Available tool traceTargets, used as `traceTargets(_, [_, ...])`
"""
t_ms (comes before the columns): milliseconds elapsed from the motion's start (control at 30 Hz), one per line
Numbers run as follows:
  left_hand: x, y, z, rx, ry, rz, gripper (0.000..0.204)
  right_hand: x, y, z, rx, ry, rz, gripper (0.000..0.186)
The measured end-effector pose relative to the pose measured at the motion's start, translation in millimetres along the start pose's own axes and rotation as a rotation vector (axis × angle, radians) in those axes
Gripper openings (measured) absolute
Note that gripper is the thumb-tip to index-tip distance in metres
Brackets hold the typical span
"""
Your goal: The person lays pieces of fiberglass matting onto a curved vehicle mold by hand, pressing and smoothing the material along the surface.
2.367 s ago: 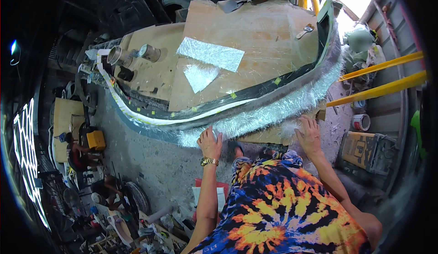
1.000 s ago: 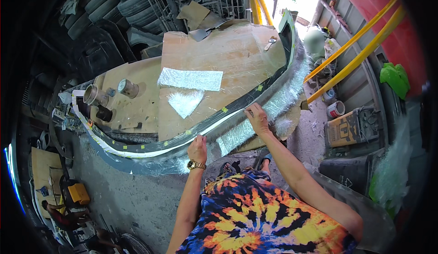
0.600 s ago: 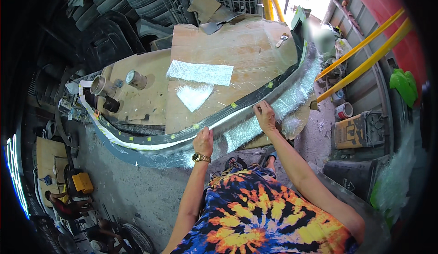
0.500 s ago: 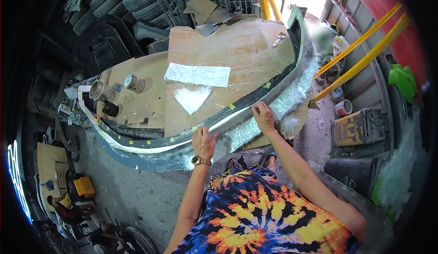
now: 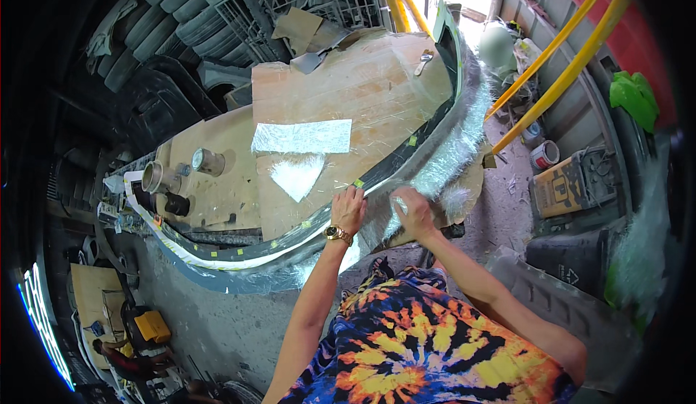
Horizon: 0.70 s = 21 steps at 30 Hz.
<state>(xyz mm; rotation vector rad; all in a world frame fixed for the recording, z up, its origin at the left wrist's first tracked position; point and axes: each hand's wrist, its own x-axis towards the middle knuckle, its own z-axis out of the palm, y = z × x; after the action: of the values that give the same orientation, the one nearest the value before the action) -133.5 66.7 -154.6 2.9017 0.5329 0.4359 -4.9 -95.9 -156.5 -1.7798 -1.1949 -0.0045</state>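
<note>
A long curved panel like a car bumper point(image 5: 239, 248) bends across the cardboard-topped work surface, with yellow tape squares along its dark face. Shaggy, silvery fibreglass mat point(image 5: 453, 159) lies along its near, outer side. My left hand point(image 5: 349, 211), a gold watch at its wrist, rests with fingers stretched over the panel's inner edge. Just to its right, my right hand point(image 5: 415, 215) is closed, fingers pinched at the mat's edge; its fingertips are partly hidden. A rectangular fibreglass piece point(image 5: 302, 135) and a triangular fibreglass piece point(image 5: 297, 176) lie on the cardboard beyond.
Tins point(image 5: 209, 162) stand on the cardboard point(image 5: 348, 77) at the left, and a brush point(image 5: 424, 62) lies at its far right. Yellow poles point(image 5: 554, 63) slant on the right above a box point(image 5: 562, 190). Another person point(image 5: 130, 360) sits at the lower left.
My left hand has slid to the right along the panel's edge. My right hand has come back nearer to me, its fingers more closed. The view has shifted slightly.
</note>
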Motion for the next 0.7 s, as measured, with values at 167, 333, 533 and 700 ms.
traceTargets(167, [-2, 0, 2, 0.016, 0.010, -0.009, 0.024, 1, -2, 8, -0.139, -0.270, -0.177, 0.026])
traceTargets(333, [-8, -4, -6, 0.025, -0.004, -0.032, 0.031, 23, 14, 2, -0.194, -0.253, -0.146, 0.029])
traceTargets(533, [-46, -35, -38, -0.086, -0.008, -0.089, 0.037, 25, 18, 1, -0.222, -0.283, -0.155, 0.029])
traceTargets(700, [-88, -49, -52, -0.088, 0.040, -0.170, 0.032, 30, 16, -2, -0.191, -0.291, -0.174, 0.028])
